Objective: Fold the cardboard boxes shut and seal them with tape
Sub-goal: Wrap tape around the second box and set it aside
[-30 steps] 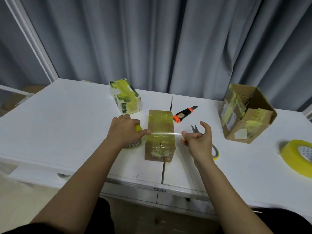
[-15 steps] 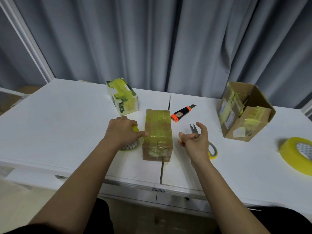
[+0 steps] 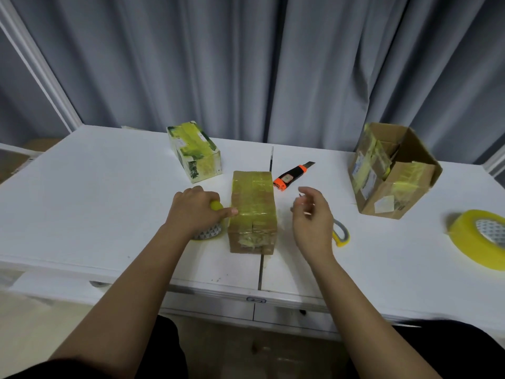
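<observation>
A small brown cardboard box [image 3: 252, 206], closed and wrapped in yellowish tape, stands in the middle of the white table [image 3: 95, 203]. My left hand [image 3: 195, 210] grips a yellow tape roll [image 3: 210, 232] just left of the box, its thumb touching the box's left edge. My right hand [image 3: 311, 217] hovers to the right of the box with loosely curled fingers, holding nothing that I can make out. A band of tape lies across the box top.
A taped white-green box [image 3: 195, 151] sits behind left. An orange-black utility knife [image 3: 291, 176] lies behind the box. Scissors with yellow-grey handles [image 3: 340, 235] are partly hidden under my right hand. An open cardboard box [image 3: 390, 170] and a large tape roll [image 3: 481, 236] are at the right.
The tape strip stretched between my hands now lies across the box top. My right hand let go of its end and lifted away to the right; my left hand stayed on the roll.
</observation>
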### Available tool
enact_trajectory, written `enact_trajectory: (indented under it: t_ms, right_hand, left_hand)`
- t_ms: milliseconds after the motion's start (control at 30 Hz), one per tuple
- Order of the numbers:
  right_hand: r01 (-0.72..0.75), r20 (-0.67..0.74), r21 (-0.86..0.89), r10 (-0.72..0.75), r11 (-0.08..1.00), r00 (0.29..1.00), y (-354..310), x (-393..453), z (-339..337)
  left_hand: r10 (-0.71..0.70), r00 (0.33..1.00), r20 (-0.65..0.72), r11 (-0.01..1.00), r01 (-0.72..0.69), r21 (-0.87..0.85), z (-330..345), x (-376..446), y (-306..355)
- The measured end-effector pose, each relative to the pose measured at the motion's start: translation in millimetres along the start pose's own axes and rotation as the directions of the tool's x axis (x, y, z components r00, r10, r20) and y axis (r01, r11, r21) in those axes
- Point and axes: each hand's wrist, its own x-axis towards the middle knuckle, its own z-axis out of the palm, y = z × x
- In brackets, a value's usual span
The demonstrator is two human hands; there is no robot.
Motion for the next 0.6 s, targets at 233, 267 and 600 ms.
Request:
enact_trajectory:
  t_ms: [233,267,600]
  right_hand:
    - [-0.009,0.258,-0.067,0.026,0.998,0.966,-6.7,-38.5,36.5]
    - [-0.028,0.264,-0.069,0.045,0.997,0.963,-3.7,-40.8,39.2]
    - [-0.136,0.38,-0.166,0.191,0.977,0.905,16.2,-17.9,31.8]
  left_hand:
    - [-0.013,1.0,0.016,1.0,0.012,0.011,1.6,2.1,2.8]
    - [-0.013,1.0,0.014,1.0,0.013,0.011,2.2,3.0,3.0]
    - [-0.079,0.995,0.068,0.995,0.084,-0.062,0.7,-9.2,7.3]
